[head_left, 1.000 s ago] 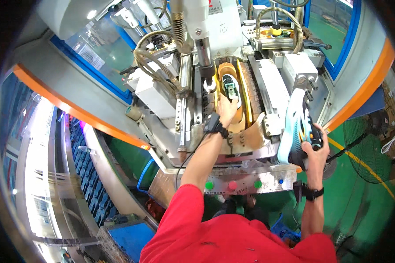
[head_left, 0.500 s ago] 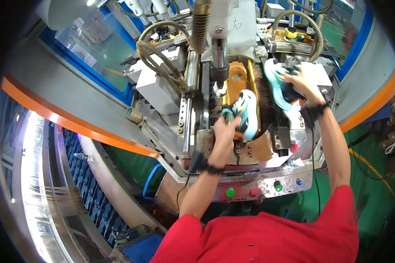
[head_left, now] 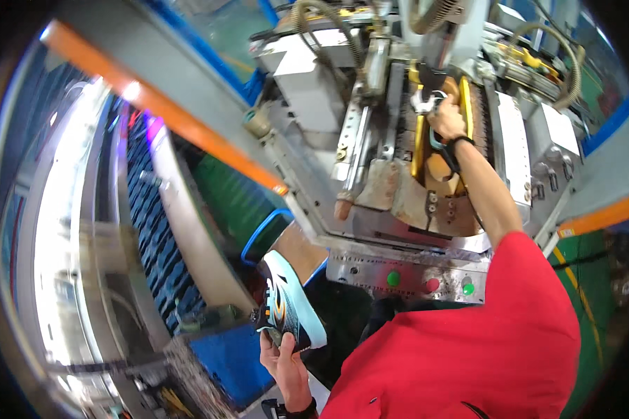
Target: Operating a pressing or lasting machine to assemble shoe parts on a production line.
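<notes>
My left hand (head_left: pixel 286 370) is closed on the heel end of a sneaker (head_left: pixel 295 297), thumb on its collar. This sneaker is black, white and pale blue with orange marks, toe pointing up and away, held low at the left, outside the machine. My right hand (head_left: pixel 449 120) reaches into the press and closes round a second sneaker (head_left: pixel 435 140), of which only a pale-blue edge and dark parts show. That sneaker is over the orange-yellow mould (head_left: pixel 440 171); my fingers and blur hide most of it. A white fork-shaped piece (head_left: pixel 423 103) stands beside my right fingers.
A panel with green and red buttons (head_left: pixel 412 278) runs along the machine's front. Left of it are an orange-edged guard (head_left: pixel 168 119), a blue hose (head_left: pixel 258 234) and a blue ridged conveyor (head_left: pixel 157 237). A blue surface (head_left: pixel 234 363) lies beside my left hand.
My left hand has lifted its sneaker out of the press and brought it down to the left. My right hand has moved leftward from the machine's right side to the mould. The view has turned left.
</notes>
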Demonstrator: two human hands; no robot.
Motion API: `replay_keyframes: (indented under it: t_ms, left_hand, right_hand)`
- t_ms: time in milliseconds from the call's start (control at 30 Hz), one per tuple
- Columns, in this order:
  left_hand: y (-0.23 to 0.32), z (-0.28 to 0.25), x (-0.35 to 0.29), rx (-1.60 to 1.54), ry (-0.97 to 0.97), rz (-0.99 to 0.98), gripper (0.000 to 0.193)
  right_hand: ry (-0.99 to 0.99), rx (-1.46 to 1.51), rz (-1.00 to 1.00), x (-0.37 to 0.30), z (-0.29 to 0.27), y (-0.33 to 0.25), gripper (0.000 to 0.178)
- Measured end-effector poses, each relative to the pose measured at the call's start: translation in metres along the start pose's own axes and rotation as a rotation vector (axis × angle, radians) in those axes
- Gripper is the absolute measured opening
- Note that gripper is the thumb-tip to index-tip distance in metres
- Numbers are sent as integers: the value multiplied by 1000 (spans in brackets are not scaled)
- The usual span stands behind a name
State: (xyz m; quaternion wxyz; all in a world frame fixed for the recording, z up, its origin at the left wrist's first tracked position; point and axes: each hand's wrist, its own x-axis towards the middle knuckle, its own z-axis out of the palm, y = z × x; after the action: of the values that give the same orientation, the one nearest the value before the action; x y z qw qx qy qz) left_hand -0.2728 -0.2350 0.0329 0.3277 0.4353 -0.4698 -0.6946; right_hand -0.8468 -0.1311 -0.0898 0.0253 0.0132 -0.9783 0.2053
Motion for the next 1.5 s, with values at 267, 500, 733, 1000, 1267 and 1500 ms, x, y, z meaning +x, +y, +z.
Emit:
replay_keyframes:
  t_ms: [267, 500, 733, 1000, 1267, 1500]
  left_hand:
    - [-64, -43, -65, -142, 337, -49, 42]
    - [-107, -92, -128, -188, 561, -47, 47]
    - [-155, -199, -198, -414, 958, 22, 56]
    - [-216, -416, -243, -406, 1322, 171, 31]
    - [-288, -675, -278, -170, 1810, -20, 51]
    - [-308, -832, -336, 76, 2024, -331, 70]
  right_hand:
    - [-166, 568, -1021, -324, -20, 22, 10]
    - [-405, 366, -1202, -340, 136, 77, 22]
    - [-376, 462, -1223, -378, 67, -39, 31]
    - [-660, 1009, -1852, -661, -154, -347, 30]
    - [-397, 789, -2561, -1023, -239, -492, 67]
    - [-572, 487, -2700, -1196, -185, -545, 81]
